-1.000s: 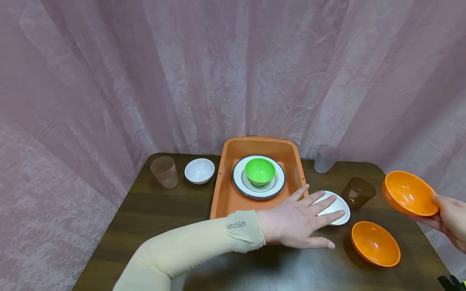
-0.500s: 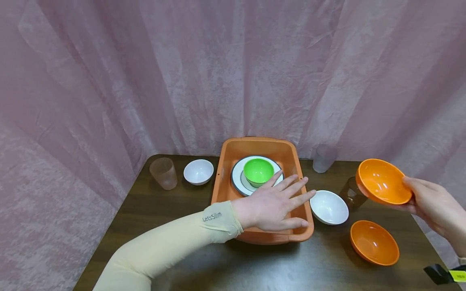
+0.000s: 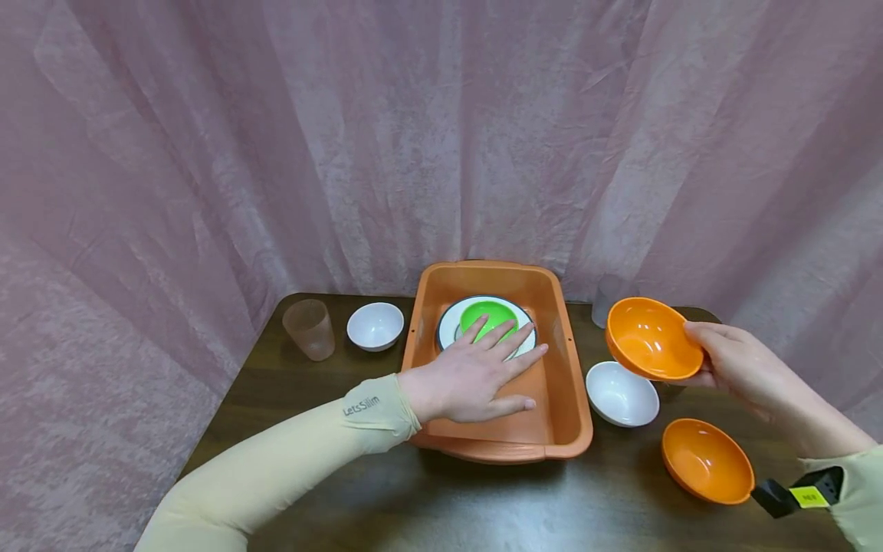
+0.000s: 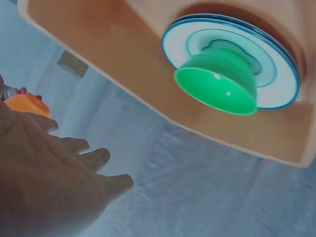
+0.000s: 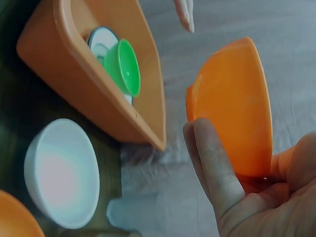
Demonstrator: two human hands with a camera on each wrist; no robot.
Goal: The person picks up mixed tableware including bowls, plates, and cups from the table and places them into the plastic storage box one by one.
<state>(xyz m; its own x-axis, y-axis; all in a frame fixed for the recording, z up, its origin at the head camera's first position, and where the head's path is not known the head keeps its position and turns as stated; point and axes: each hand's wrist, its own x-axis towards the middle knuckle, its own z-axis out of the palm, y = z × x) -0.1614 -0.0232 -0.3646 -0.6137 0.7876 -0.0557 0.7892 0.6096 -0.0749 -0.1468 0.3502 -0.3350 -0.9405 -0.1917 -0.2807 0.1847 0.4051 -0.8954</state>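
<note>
My right hand grips an orange bowl by its rim, thumb on the edge and fingers beneath, in the air above the table's right side. In the right wrist view the orange bowl is seen side-on. My left hand, fingers spread straight and holding nothing, is over the orange basin. Inside the basin a green bowl stands on stacked white plates with dark rims. In the head view my left fingers partly cover the green bowl.
A white bowl and another orange bowl stand right of the basin. Behind the held bowl, a clear tumbler is partly hidden. At the left are a small white bowl and a brownish tumbler. A pink curtain hangs behind.
My right hand has carried the orange bowl leftward, from the table's right edge to near the basin. My left hand has moved left, from over the white bowl to over the basin.
</note>
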